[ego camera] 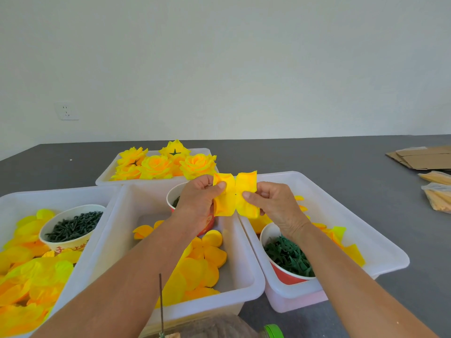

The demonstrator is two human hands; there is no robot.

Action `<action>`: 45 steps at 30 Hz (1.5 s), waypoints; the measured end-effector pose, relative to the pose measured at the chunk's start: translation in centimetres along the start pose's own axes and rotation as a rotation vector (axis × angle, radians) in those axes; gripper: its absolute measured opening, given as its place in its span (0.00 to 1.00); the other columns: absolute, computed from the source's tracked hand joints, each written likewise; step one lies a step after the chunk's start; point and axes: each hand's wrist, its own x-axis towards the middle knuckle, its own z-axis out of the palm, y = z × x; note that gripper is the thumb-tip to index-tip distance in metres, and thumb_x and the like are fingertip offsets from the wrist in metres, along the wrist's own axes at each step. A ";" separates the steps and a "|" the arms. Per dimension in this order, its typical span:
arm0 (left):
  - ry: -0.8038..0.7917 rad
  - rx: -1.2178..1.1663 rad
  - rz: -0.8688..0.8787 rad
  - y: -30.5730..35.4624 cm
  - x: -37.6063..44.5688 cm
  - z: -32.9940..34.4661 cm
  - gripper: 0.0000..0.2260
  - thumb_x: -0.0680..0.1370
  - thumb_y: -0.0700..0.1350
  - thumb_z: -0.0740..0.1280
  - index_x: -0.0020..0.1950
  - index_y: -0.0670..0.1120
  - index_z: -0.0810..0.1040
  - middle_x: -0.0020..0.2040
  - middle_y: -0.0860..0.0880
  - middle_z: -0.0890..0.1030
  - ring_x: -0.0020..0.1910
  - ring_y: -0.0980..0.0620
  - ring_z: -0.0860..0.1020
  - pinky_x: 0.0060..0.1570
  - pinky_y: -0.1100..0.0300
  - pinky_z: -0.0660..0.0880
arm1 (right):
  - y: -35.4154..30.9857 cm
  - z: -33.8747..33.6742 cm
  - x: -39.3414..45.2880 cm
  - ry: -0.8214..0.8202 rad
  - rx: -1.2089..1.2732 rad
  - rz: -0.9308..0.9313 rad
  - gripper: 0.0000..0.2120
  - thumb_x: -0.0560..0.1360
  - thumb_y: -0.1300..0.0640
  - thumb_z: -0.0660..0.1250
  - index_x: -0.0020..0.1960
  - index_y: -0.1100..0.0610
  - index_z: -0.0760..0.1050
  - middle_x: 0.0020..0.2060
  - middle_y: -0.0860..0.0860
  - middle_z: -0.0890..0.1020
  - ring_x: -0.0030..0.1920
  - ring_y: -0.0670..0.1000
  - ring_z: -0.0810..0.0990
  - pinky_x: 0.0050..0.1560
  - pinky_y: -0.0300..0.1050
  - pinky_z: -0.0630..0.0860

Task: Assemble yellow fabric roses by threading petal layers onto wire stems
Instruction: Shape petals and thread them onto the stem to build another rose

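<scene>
Yellow roses [168,164] fill my far tray [206,152]; both hands' fingers [220,185] pinch one unthreaded petal layer [235,195], stem [161,301] waiting.

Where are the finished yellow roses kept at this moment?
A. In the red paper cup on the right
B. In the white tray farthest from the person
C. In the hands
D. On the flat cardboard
B: the finished roses fill the far white tray, behind the trays of loose petals.

both forearms reach forward, bare, converging ahead. left hand [199,198] and right hand [271,200] are raised side by side, fingers curled, each thumb pinching toward its fingertips.
</scene>
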 end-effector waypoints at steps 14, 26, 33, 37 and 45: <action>-0.003 0.046 -0.048 0.1 -0.2 -0.1 0.07 0.79 0.41 0.63 0.45 0.41 0.78 0.36 0.47 0.85 0.36 0.50 0.84 0.34 0.62 0.80 | 1.8 -2.9 1.4 0.662 -0.172 0.264 0.23 0.75 0.59 0.65 0.26 0.56 0.58 0.24 0.51 0.59 0.28 0.52 0.57 0.36 0.49 0.61; 0.000 0.055 -0.041 0.7 -0.2 -0.2 0.10 0.80 0.44 0.62 0.45 0.40 0.79 0.37 0.45 0.85 0.36 0.49 0.84 0.36 0.61 0.81 | 2.2 -2.7 1.1 0.539 -0.761 0.496 0.20 0.77 0.48 0.63 0.61 0.62 0.72 0.59 0.58 0.76 0.61 0.60 0.71 0.56 0.52 0.70; 0.022 0.072 0.021 1.3 -0.1 -0.3 0.09 0.81 0.42 0.61 0.46 0.38 0.78 0.37 0.45 0.84 0.35 0.50 0.84 0.37 0.60 0.80 | 1.8 -1.8 0.7 0.483 -0.832 0.233 0.15 0.79 0.53 0.62 0.61 0.58 0.75 0.58 0.56 0.76 0.60 0.57 0.71 0.58 0.51 0.69; 0.056 0.091 0.051 2.6 -0.1 -0.6 0.09 0.81 0.40 0.60 0.46 0.38 0.77 0.39 0.43 0.83 0.33 0.51 0.83 0.38 0.60 0.80 | 1.6 -1.1 0.5 0.394 -0.730 0.022 0.09 0.78 0.59 0.62 0.49 0.59 0.81 0.49 0.55 0.81 0.52 0.55 0.76 0.54 0.49 0.72; 0.180 0.300 0.124 5.4 -0.8 -3.7 0.10 0.79 0.38 0.60 0.41 0.42 0.77 0.36 0.45 0.81 0.30 0.52 0.80 0.31 0.64 0.77 | -1.8 1.3 0.3 0.170 -0.572 -0.207 0.05 0.73 0.65 0.67 0.41 0.62 0.81 0.41 0.56 0.82 0.42 0.55 0.76 0.46 0.52 0.73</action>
